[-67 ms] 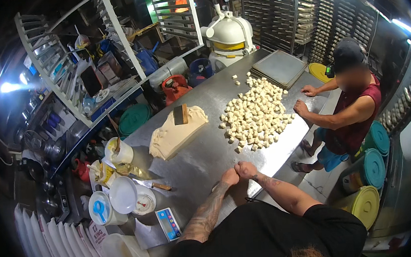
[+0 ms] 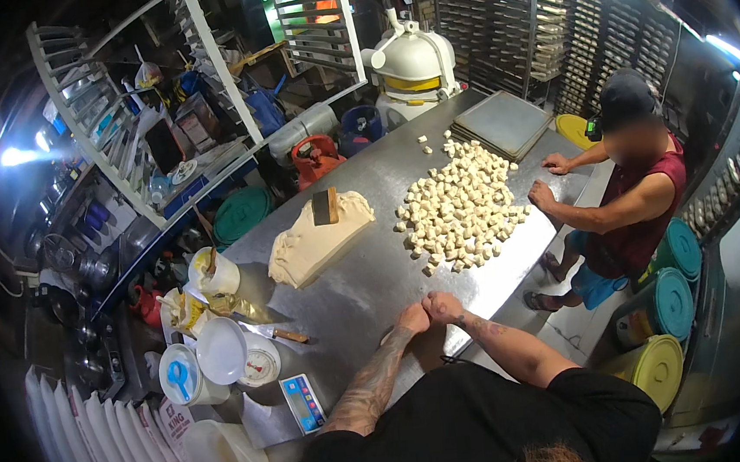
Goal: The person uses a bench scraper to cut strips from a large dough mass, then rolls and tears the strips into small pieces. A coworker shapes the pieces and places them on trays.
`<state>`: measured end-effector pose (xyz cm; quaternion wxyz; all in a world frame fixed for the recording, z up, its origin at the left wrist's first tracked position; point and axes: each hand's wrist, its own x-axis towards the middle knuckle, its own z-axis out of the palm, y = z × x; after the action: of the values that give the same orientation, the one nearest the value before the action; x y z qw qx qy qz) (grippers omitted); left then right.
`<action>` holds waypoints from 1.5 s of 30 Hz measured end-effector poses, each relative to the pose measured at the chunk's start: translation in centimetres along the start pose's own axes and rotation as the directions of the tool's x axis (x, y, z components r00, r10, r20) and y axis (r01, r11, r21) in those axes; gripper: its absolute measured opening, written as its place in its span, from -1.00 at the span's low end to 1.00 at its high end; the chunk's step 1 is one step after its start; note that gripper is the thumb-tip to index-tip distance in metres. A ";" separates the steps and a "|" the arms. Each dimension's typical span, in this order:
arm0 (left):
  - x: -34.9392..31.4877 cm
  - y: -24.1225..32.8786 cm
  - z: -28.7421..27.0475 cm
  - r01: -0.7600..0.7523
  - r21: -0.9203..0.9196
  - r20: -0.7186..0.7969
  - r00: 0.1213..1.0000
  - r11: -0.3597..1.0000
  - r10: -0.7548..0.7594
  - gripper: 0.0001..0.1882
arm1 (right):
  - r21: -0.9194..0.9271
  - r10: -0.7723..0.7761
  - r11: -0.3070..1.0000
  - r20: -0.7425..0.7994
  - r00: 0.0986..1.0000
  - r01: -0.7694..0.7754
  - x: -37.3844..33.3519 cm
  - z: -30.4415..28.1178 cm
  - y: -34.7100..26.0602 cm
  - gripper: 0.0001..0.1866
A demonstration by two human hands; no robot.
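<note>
My left hand [image 2: 413,318] and my right hand [image 2: 443,307] meet at the near side of the steel table [image 2: 353,297]. Both are closed, knuckles side by side; whatever their fingers hold, if anything, is hidden. Beyond them lies a broad heap of small cut dough pieces [image 2: 455,207], with a few strays at its far edge. To the left of the heap rests a large slab of dough [image 2: 319,244]. A dough scraper [image 2: 325,207] with a wooden handle lies on the slab. Neither hand touches the dough.
A person [image 2: 635,175] stands at the right edge, hands by the heap. Flat trays [image 2: 502,123] are stacked at the far end. On the left are a knife [image 2: 289,335], a digital scale [image 2: 303,403], a dial scale [image 2: 261,364] and tubs [image 2: 222,455]. Lidded bins [image 2: 658,373] stand right.
</note>
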<state>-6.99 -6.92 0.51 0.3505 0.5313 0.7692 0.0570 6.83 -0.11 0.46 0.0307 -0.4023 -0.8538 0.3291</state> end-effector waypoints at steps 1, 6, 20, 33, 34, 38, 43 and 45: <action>0.7 -0.6 0.1 -0.036 0.014 0.036 0.999 0.999 0.036 -0.62 | 0.113 -0.066 0.992 0.100 0.993 0.055 -0.4 -0.1 0.1 -0.33; 5.9 -4.5 -0.5 -0.055 -0.177 0.104 0.992 0.983 0.074 -0.48 | 0.291 -0.417 0.868 -0.007 0.909 0.401 0.4 -5.9 -1.0 -0.60; -0.6 -2.0 0.0 -0.167 -0.440 -0.131 0.984 0.883 0.121 -0.54 | 0.004 -0.071 0.997 -0.030 0.997 0.071 -0.3 -0.4 0.7 -0.40; 6.4 -5.4 -2.3 -0.058 0.136 0.186 0.982 0.989 0.032 -0.47 | 0.063 -0.641 0.767 0.080 0.763 0.638 0.5 -5.9 -1.8 -0.69; 6.9 -5.5 -2.2 -0.074 -0.037 0.163 0.984 0.997 0.079 -0.48 | -0.096 -0.677 0.733 -0.210 0.706 0.674 1.9 -8.3 -2.8 -0.62; 6.3 -5.0 -0.9 -0.063 -0.375 0.072 0.993 0.925 0.097 -0.51 | -0.713 -0.492 0.695 -0.372 0.787 0.097 5.7 -16.0 -3.9 -0.61; 1.7 -2.9 0.5 -0.235 -0.232 -0.280 0.945 0.944 0.167 -0.45 | -0.215 -0.185 0.951 0.178 0.966 0.222 3.6 -9.7 -2.3 -0.54; 0.4 -2.7 0.3 -0.196 -0.378 -0.199 0.972 0.905 0.128 -0.44 | -0.022 -0.181 0.977 0.420 0.889 0.210 1.3 -5.7 -1.0 -0.34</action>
<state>-8.99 -7.82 -1.18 0.3779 0.5050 0.7218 0.2850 7.13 3.42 5.26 -0.1321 -0.2358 -0.8873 0.3736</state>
